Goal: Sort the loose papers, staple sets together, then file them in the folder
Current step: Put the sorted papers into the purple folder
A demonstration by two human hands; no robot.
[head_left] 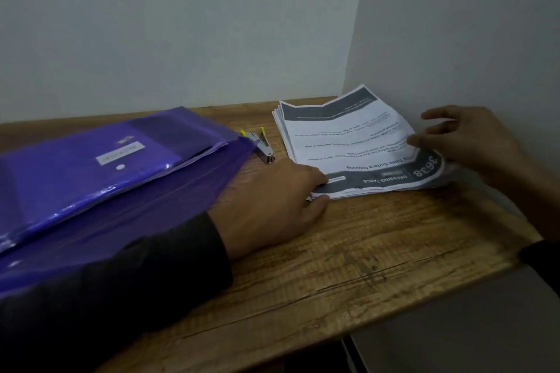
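Single head view, worn high, looks forward and down across wooden desk (348, 266) toward room corner. Wide angle, edges bend. Close range: both forearms enter from bottom, left hand (266, 206) near centre, right hand (472, 145) at right edge. Walls fill upper half. No second view, nothing shared.

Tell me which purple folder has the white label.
The smaller purple folder lying on top; it carries the white label and a round snap. The larger purple folder beneath shows neither.
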